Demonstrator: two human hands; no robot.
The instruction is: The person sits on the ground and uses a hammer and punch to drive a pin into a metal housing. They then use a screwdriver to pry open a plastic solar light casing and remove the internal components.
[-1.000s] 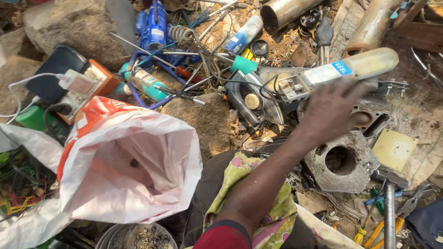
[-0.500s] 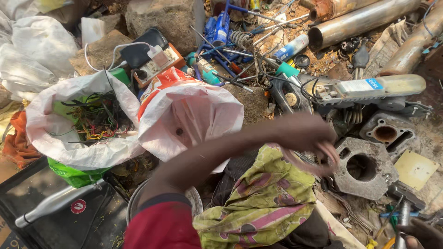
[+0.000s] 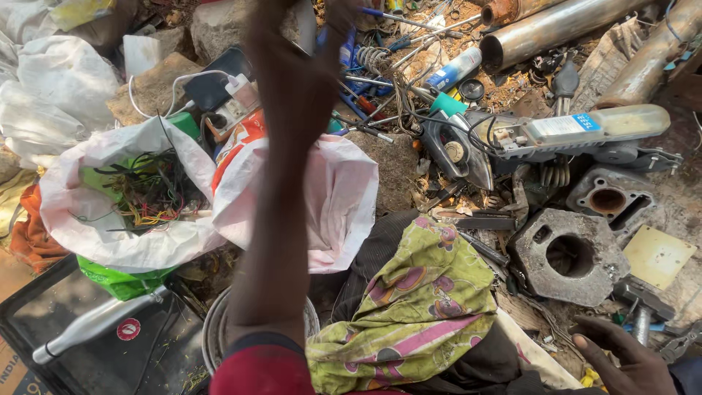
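Left hands (image 3: pixel 307 66) now raised, blurred

cloth (image 3: pixel 417 307): green, pink floral | sack (image 3: pixel 322 197): white, orange edge | wires (image 3: pixel 150 194): yellow, green, black | sleeve (image 3: pixel 256 369): red

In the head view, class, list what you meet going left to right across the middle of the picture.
Bag of wires → raised arm → green floral cloth → grey metal block with a round hole → yellow plate.
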